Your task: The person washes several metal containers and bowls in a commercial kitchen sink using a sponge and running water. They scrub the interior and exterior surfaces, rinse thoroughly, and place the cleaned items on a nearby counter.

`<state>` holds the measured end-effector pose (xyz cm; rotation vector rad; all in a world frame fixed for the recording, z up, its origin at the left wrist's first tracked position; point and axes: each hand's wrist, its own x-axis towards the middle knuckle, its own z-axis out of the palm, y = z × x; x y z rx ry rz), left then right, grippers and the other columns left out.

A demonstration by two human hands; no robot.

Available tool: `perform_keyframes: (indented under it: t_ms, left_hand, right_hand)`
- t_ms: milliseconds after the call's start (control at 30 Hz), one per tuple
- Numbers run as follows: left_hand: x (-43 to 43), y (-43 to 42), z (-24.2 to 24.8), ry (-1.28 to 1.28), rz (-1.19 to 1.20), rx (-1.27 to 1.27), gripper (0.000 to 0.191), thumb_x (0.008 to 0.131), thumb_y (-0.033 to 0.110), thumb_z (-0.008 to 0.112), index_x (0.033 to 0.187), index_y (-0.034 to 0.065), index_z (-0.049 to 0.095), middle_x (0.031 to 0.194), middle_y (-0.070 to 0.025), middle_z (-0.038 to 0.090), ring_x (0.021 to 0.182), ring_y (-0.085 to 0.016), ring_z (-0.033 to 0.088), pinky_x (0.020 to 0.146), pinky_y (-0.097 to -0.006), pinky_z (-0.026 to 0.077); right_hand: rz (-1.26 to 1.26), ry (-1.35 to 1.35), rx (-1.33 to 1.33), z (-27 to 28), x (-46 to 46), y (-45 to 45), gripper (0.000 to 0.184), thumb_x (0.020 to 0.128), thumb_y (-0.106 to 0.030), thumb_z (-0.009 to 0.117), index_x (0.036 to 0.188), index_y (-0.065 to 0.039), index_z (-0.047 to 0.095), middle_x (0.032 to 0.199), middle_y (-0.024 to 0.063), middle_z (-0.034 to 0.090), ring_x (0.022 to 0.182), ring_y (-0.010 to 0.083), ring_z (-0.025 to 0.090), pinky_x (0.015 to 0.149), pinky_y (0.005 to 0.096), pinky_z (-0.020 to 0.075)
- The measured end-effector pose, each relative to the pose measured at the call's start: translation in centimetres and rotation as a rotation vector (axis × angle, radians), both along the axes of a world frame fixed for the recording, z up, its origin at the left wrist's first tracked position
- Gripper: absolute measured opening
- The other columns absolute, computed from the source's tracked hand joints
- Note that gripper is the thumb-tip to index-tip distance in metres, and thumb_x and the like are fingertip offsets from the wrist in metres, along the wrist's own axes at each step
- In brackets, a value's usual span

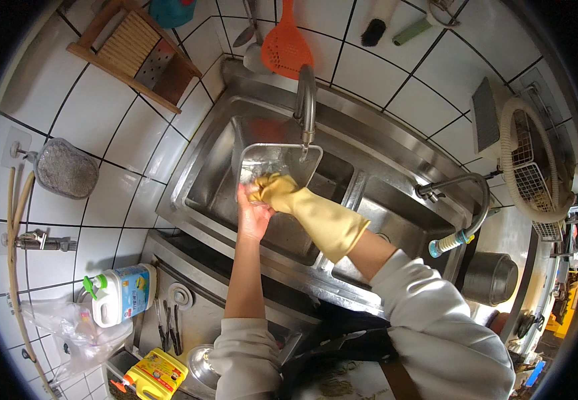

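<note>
A clear rectangular container (281, 145) is tilted over the left sink basin (214, 185), its far rim just under the tall curved faucet (307, 102). My bare left hand (254, 212) grips the container's near left side, thumb along the edge. In a long yellow rubber glove, my right hand (275, 191) lies against the near part of the container with its fingers curled, right beside the left fingers. Whether the glove holds anything is hidden by the folded fingers.
The right basin (394, 215) has a second faucet (478, 195) with a flexible nozzle. A pot (488, 279) stands to the right. At lower left are a white pump bottle (124, 294), a yellow detergent bottle (158, 375) and knives (170, 327). An orange skimmer (287, 47) hangs behind the sink.
</note>
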<state>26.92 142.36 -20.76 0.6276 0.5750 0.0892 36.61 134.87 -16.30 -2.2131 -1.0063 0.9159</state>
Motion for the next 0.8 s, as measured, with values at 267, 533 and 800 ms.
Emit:
perform_keyframes:
  t_ms: [267,533,800]
  left_hand:
    - [-0.1,1.7,0.6,0.069,0.045,0.254,0.065,0.094,0.056,0.031,0.133,0.0039,0.035,0.123,-0.0186,0.053,0.104,-0.029,0.058,0.090,-0.0440,0.047]
    - [1.1,0.0,1.9,0.312,0.068,0.519,0.046,0.096,0.020,0.040,0.139,0.0150,0.025,0.120,-0.0126,0.050,0.091,-0.023,0.061,0.068,-0.0344,0.055]
    - [0.5,0.1,3.4,0.341,-0.089,0.975,0.059,0.088,0.007,0.048,0.140,0.0007,0.021,0.094,-0.0210,0.061,0.084,-0.026,0.064,0.062,-0.0342,0.053]
  right_hand:
    - [0.240,-0.567,-0.222,3.4,0.2,-4.8,0.023,0.090,-0.029,0.046,0.094,-0.018,0.065,0.089,0.0043,0.066,0.089,0.0240,0.062,0.072,0.0382,0.0502]
    - [0.212,-0.742,-0.099,-1.1,-2.7,-2.7,0.064,0.084,-0.028,0.047,0.140,-0.004,0.026,0.128,0.0146,0.051,0.119,0.0264,0.049,0.101,0.0424,0.0336]
    - [0.431,-1.100,0.251,-7.1,0.5,-3.0,0.055,0.085,-0.028,0.050,0.129,-0.001,0.031,0.116,0.0178,0.053,0.103,0.0276,0.056,0.101,0.0483,0.0316]
